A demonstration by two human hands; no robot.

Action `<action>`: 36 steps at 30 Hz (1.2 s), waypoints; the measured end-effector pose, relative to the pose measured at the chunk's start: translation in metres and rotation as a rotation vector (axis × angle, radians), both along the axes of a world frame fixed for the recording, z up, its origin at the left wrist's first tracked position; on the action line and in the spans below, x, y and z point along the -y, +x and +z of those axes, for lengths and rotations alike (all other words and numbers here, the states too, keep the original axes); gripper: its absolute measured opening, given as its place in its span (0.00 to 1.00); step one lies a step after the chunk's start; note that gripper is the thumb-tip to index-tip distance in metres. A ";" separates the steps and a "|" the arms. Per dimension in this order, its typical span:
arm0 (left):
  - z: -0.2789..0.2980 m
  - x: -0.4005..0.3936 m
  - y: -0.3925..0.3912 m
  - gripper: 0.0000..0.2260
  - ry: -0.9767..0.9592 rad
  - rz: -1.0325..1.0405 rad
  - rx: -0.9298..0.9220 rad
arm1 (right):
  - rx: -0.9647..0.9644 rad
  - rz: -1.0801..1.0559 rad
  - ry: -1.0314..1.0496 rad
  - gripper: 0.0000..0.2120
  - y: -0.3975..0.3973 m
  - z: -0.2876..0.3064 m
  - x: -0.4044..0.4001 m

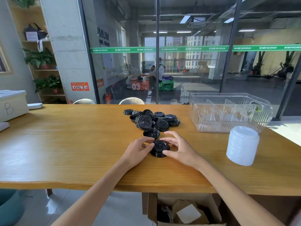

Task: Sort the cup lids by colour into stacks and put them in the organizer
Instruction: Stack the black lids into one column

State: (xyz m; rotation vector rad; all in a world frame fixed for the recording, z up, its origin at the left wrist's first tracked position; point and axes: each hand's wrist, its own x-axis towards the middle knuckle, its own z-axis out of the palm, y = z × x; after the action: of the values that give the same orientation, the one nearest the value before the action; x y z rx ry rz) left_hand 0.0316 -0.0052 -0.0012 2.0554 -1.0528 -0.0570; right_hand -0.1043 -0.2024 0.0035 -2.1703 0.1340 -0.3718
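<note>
A short stack of black lids (160,148) stands on the wooden table (65,144) in front of me. My left hand (138,148) grips its left side with curled fingers and thumb. My right hand (178,146) grips its right side, thumb at the front. One single black lid (151,133) lies just behind the stack. Further back is a loose pile of several black lids (151,119). A tall stack of white translucent lids (243,145) stands at the right. The clear plastic organizer (231,126), with dividers, sits behind that white stack.
A cream box marked B (12,105) stands at the table's far left. An open cardboard box (184,209) is on the floor under the table's near edge. A glass wall runs behind the table, with two chair backs (132,100) against it.
</note>
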 end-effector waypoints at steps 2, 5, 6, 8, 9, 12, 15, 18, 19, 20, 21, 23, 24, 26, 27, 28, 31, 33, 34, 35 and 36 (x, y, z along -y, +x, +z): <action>0.001 0.000 -0.001 0.16 0.008 -0.013 0.024 | -0.012 0.001 -0.029 0.34 0.000 -0.001 0.001; 0.001 0.000 -0.001 0.16 0.011 -0.007 0.044 | -0.034 0.006 -0.064 0.33 0.003 -0.002 0.003; 0.002 0.001 -0.002 0.16 0.011 -0.003 0.049 | -0.043 0.008 -0.076 0.33 0.003 -0.002 0.004; 0.003 0.001 -0.003 0.15 0.015 -0.014 0.059 | -0.062 0.011 -0.093 0.33 0.004 -0.002 0.006; 0.003 0.001 -0.003 0.15 0.019 -0.025 0.070 | -0.068 0.012 -0.096 0.33 0.004 -0.002 0.007; 0.001 0.002 -0.003 0.15 0.036 -0.031 0.093 | -0.076 0.005 -0.110 0.33 0.006 -0.003 0.009; 0.000 0.003 -0.002 0.15 0.048 -0.015 0.092 | -0.071 -0.018 -0.139 0.32 0.006 -0.005 0.011; 0.001 0.003 -0.003 0.15 0.047 -0.010 0.094 | -0.063 -0.032 -0.174 0.32 0.005 -0.005 0.011; 0.002 0.002 -0.003 0.15 0.047 -0.011 0.091 | -0.061 -0.035 -0.175 0.32 0.004 -0.005 0.011; 0.002 0.001 -0.003 0.15 0.048 -0.014 0.088 | -0.056 -0.039 -0.171 0.32 0.003 -0.005 0.011; 0.002 0.001 -0.004 0.15 0.049 -0.017 0.085 | -0.050 -0.043 -0.167 0.31 0.002 -0.006 0.011; 0.002 -0.001 -0.005 0.15 0.047 -0.022 0.068 | -0.046 -0.044 -0.155 0.30 0.000 -0.007 0.011; 0.003 -0.001 -0.006 0.15 0.043 -0.022 0.054 | -0.050 -0.041 -0.150 0.30 -0.001 -0.007 0.011; 0.003 -0.001 -0.007 0.15 0.036 -0.017 0.030 | -0.057 -0.025 -0.117 0.31 -0.001 -0.007 0.010; 0.003 -0.001 -0.007 0.15 0.030 -0.012 0.021 | -0.057 -0.016 -0.080 0.30 -0.002 -0.006 0.009; 0.004 -0.001 -0.008 0.15 0.024 -0.005 0.013 | -0.048 -0.010 -0.040 0.26 -0.002 -0.004 0.008; 0.004 0.000 -0.008 0.14 0.020 0.010 0.013 | 0.028 -0.055 -0.001 0.14 -0.001 -0.005 0.010; 0.004 0.001 -0.009 0.13 0.018 0.017 0.012 | 0.055 -0.085 -0.031 0.08 0.001 -0.008 0.011; 0.004 0.001 -0.008 0.13 0.019 0.022 0.010 | 0.060 -0.094 -0.048 0.06 0.003 -0.009 0.011; 0.004 0.002 -0.008 0.13 0.021 0.027 0.010 | 0.062 -0.104 -0.064 0.04 0.004 -0.011 0.011; 0.004 0.002 -0.008 0.13 0.023 0.030 0.011 | 0.061 -0.112 -0.077 0.03 0.006 -0.012 0.010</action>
State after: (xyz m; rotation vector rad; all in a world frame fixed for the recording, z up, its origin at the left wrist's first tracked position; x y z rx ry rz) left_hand 0.0238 -0.0071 0.0032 2.0939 -1.0326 -0.0429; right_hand -0.0987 -0.2127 -0.0090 -2.2298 0.2111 -0.5148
